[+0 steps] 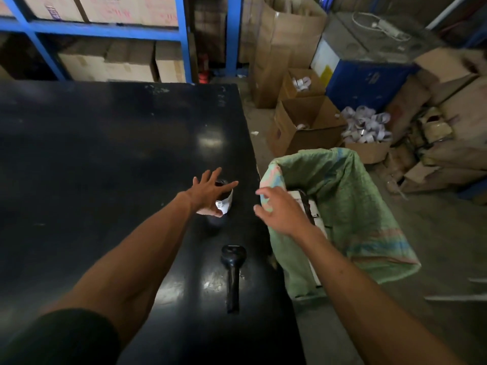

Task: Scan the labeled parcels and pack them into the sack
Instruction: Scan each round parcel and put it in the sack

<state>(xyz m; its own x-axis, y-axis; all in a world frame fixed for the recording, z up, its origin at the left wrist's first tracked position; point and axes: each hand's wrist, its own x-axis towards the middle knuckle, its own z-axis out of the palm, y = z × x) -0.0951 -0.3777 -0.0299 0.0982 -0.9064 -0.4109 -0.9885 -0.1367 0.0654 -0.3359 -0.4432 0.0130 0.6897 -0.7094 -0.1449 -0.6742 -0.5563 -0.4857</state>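
Note:
A small dark parcel with a white label (225, 201) stands on the black table (105, 154) near its right edge. My left hand (210, 192) hovers over it with fingers spread; whether it touches the parcel is unclear. My right hand (279, 209) is open with curled fingers, between the parcel and the rim of the green woven sack (342, 196) that hangs beside the table. White boxes (308, 204) show inside the sack. A black handheld scanner (233, 275) lies on the table, nearer to me than the parcel.
Blue shelving with cardboard cartons (118, 61) stands behind the table. Open cardboard boxes (303, 122) and a heap of white label rolls (365, 125) crowd the floor at the right. A blue drum (369, 80) stands behind them.

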